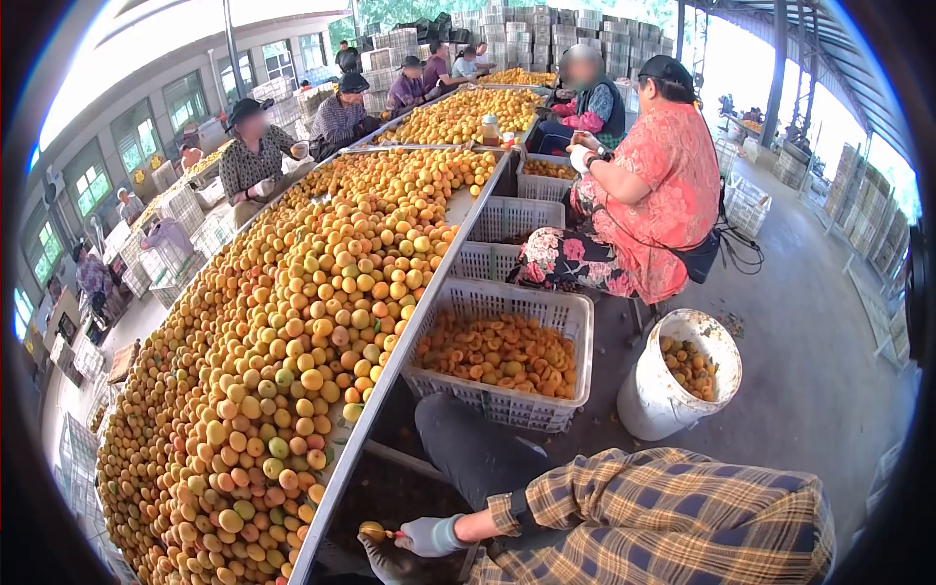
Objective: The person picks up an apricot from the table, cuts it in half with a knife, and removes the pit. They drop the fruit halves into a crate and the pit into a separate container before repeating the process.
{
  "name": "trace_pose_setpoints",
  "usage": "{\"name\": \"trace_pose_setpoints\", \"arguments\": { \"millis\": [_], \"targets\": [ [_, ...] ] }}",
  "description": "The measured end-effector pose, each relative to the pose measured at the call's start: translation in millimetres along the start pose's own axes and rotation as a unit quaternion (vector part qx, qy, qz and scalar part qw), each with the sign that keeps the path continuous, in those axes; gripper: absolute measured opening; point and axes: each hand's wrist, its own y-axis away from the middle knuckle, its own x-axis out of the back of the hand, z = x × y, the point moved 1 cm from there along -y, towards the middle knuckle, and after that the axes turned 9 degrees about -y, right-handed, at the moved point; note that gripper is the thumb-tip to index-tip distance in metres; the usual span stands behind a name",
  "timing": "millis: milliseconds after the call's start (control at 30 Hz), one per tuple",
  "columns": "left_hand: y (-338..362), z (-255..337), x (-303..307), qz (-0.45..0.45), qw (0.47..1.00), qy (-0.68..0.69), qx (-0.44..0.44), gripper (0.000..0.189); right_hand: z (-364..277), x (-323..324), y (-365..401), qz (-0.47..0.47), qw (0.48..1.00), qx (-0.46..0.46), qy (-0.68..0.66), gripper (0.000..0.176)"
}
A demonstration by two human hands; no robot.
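At the bottom, my left hand [388, 564], in a dark glove, is closed with an apricot [372, 531] at its fingertips. My right hand [429, 536], in a light grey glove below a plaid sleeve, is closed right beside that apricot. A small red part shows at its fingertips; the rest of what it grips is hidden. Both hands are low, beside the metal edge of a long sorting table [366, 429] heaped with whole apricots [263, 390]. Above my knee stands a white plastic crate [575, 341] of halved, opened apricots [497, 356].
A white bucket [663, 390] partly filled with fruit stands on the floor at right. A co-worker in a red patterned top [653, 185] sits beyond it by more crates [512, 216]. Other people work along the table's far side. Stacked crates [556, 39] line the back.
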Motion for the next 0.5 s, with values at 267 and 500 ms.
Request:
{"name": "trace_pose_setpoints", "arguments": {
  "millis": [267, 500],
  "targets": [
    [-13.5, -11.6, 5.7, 0.051, 0.998, 0.025, 0.032, 0.034, 1.5, 1.8, -11.6, -0.004, 1.0, 0.004, 0.021, 0.043],
    [10.3, 29.3, -37.1, 0.126, 0.987, -0.098, 0.004, 0.028, -1.1, 5.8, 16.2, -0.005, 0.996, 0.018, 0.082, 0.039]
  ]
}}
